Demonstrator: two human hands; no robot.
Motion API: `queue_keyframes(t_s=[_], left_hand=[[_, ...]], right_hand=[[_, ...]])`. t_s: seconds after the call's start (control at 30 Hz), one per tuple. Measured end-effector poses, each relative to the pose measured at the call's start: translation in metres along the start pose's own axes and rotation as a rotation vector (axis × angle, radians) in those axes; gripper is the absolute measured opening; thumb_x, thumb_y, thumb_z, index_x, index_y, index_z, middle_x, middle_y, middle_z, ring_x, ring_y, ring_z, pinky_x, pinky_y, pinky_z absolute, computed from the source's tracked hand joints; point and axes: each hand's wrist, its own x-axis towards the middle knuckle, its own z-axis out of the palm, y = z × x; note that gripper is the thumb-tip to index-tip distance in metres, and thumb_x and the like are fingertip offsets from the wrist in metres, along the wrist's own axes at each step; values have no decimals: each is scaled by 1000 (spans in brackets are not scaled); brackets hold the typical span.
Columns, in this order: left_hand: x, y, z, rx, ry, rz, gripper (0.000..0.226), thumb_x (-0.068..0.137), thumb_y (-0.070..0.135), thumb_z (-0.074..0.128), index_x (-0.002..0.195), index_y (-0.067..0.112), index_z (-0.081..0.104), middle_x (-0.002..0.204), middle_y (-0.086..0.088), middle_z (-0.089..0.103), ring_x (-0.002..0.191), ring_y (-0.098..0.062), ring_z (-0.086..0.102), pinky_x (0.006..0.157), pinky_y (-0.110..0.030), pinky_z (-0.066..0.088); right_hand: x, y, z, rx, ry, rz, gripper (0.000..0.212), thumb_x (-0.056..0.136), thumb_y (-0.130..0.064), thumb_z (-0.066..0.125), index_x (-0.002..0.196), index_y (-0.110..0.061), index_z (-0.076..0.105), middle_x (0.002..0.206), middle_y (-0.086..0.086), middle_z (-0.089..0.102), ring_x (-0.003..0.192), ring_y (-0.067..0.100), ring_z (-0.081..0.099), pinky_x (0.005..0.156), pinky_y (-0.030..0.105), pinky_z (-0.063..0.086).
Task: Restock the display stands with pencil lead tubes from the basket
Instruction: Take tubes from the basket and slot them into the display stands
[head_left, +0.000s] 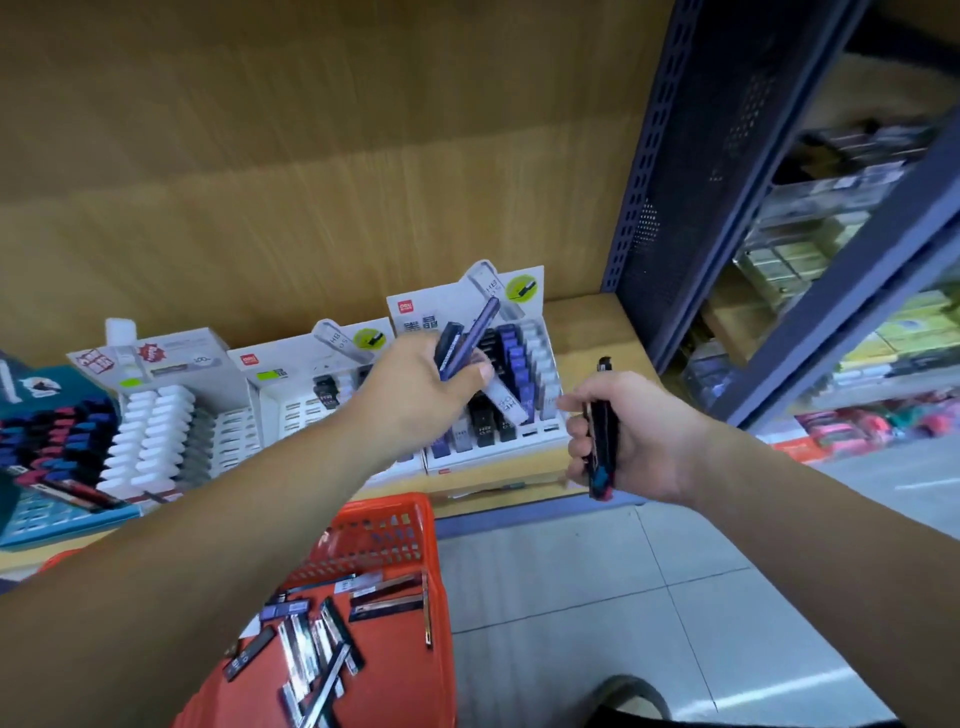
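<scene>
Mid-restock imo: left hand is pinching a couple of purple tubes right over the rightmost display stand, tips angled up. Next move prob needs lining one tube up w/ a free slot & sliding it in w/o bumping the neighbours. Right hand is gripping a bundle of dark tubes just right of the stand. Basket sits below & in front of it, still has loose tubes.
</scene>
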Motion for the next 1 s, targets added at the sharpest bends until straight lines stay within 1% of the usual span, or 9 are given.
queue_keyframes(t_s=[0.17, 0.27, 0.37, 0.47, 0.57, 0.63, 0.7, 0.8, 1.0], left_hand=[[17, -2, 33, 192, 3, 90, 12, 97, 22, 71, 98, 10, 74, 83, -11, 72, 79, -27, 68, 67, -33, 51], [25, -3, 48, 211, 60, 98, 9, 90, 21, 79, 95, 16, 72, 78, 6, 69, 75, -16, 64, 63, -24, 47], [33, -4, 56, 202, 70, 67, 15, 84, 17, 83, 88, 23, 70, 76, 15, 68, 68, -2, 62, 61, -20, 44], [38, -4, 64, 184, 34, 37, 15, 84, 13, 83, 82, 20, 69, 63, 11, 66, 51, -3, 59, 46, -15, 43], [39, -4, 70, 115, 27, 14, 13, 86, 12, 82, 86, 15, 69, 68, 3, 68, 48, -7, 59, 41, -15, 43], [39, -5, 72, 13, 52, -17, 13, 86, 13, 83, 88, 14, 70, 73, -1, 68, 51, -7, 57, 45, -16, 45], [36, -6, 71, -152, 67, -111, 14, 87, 15, 83, 89, 12, 70, 69, -5, 63, 47, -10, 51, 46, -24, 43], [26, -6, 66, -410, 40, -290, 18, 92, 17, 79, 101, 3, 71, 70, -10, 65, 44, -14, 40, 42, -23, 33], [12, -10, 54, -609, 13, -403, 28, 94, 16, 76, 113, -2, 68, 95, -12, 80, 49, -12, 41, 40, -21, 28]], right_hand=[[-4, 5, -13, 39, -11, -57, 15, 106, -12, 51, 118, -5, 57, 95, 10, 70, 72, 22, 62, 61, 36, 53], [-2, 5, -14, 78, 45, -93, 21, 106, -8, 52, 126, -4, 55, 113, 15, 76, 82, 25, 72, 66, 36, 58], [2, 3, -20, 113, 128, -115, 20, 104, -6, 56, 124, -3, 57, 109, 20, 76, 83, 30, 76, 71, 39, 64], [4, 1, -25, 108, 181, -153, 20, 105, -10, 57, 123, -1, 55, 99, 20, 78, 83, 33, 78, 69, 44, 65], [5, 3, -31, 30, 222, -161, 22, 103, -14, 61, 122, -2, 58, 88, 12, 75, 65, 24, 72, 62, 38, 62], [6, 6, -37, -88, 284, -181, 24, 96, -17, 71, 114, -3, 63, 76, 6, 63, 52, 17, 53, 50, 28, 49], [8, 7, -40, -130, 322, -186, 26, 89, -17, 80, 109, -7, 67, 70, 2, 53, 50, 15, 41, 46, 26, 39], [7, 4, -38, -118, 324, -170, 36, 86, -21, 84, 114, -4, 68, 71, 3, 51, 53, 15, 40, 43, 23, 38], [8, -2, -26, -18, 250, -228, 38, 88, -22, 83, 113, -2, 64, 86, 11, 78, 49, 14, 45, 44, 26, 40]])
